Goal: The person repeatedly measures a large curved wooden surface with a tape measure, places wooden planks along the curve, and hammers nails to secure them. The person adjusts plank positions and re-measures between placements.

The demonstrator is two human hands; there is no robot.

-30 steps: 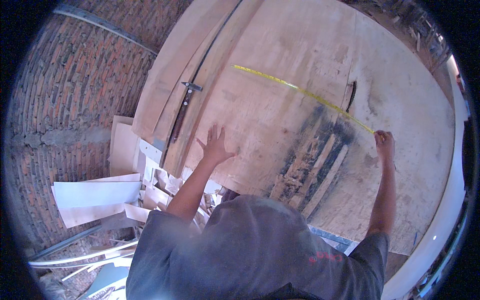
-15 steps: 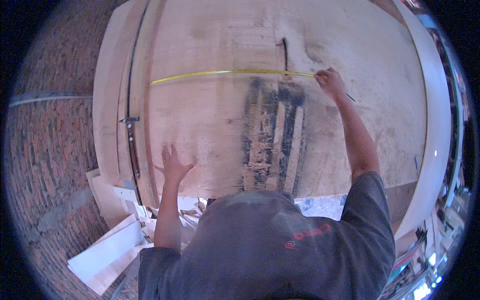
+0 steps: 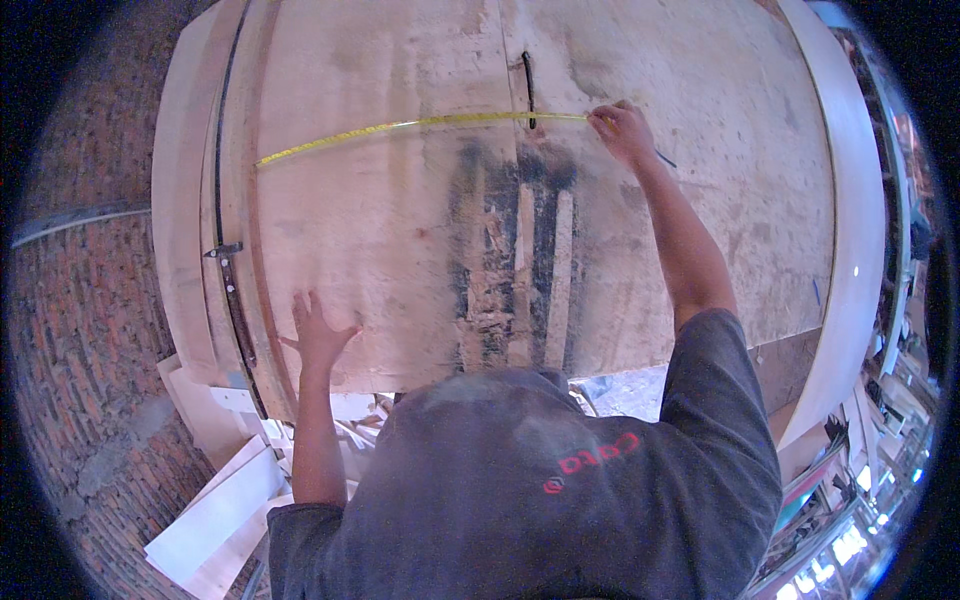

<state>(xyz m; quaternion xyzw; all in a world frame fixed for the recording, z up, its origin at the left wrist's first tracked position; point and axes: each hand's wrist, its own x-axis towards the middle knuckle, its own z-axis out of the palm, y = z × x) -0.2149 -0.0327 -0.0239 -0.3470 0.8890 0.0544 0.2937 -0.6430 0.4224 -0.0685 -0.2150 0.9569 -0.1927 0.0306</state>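
Observation:
A yellow tape measure blade stretches across a large wooden board, from a raised wooden strip on the left to my right hand. My right hand is closed on the right end of the tape; whether the case is inside my fist is hidden. A thin dark stick like a pencil pokes out beside that wrist. My left hand rests on the board's near left part, fingers spread, holding nothing. A short black rod lies at the tape, left of my right hand.
A hammer lies along the strips at the left. Black-stained slats mark the board's middle. A brick wall stands at left, with pale offcut panels below it. A blue pen-like stick lies near the right edge.
The whole view has shifted, so the board and both hands appear further left and slightly higher. Against the board, my hands and the tape show no clear movement.

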